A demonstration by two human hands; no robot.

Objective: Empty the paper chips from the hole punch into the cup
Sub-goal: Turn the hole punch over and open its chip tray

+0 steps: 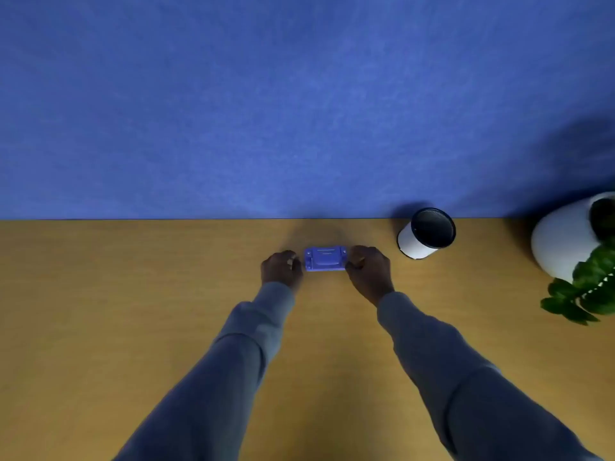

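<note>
Hole punch (325,258), one: blue, lying flat near the far edge of the tabletop (133,294), midway along it, just short of the blue wall panel (299,94). It looks to lie bottom side up, though the detail is too blurred to be sure; that would suit getting at the chip tray.

Left hand (281,268), one: curled against the punch's left end, fingers touching it. Right hand (367,266), one: curled against the right end likewise. Both seem closed on the punch, one at each end, probably to steady it for lifting or for prising off the tray cover. The punch does not appear lifted.

Cup (426,233), one: white outside, dark inside, upright by the far edge, near the punch on its right, mouth open and ready to receive. No chips visible anywhere.

Plant pot (559,241), one: white, at the right edge, with green leaves (589,287) spilling forward. Not part of the job.

Sleeves, two: grey, reaching in from the near edge.
</note>
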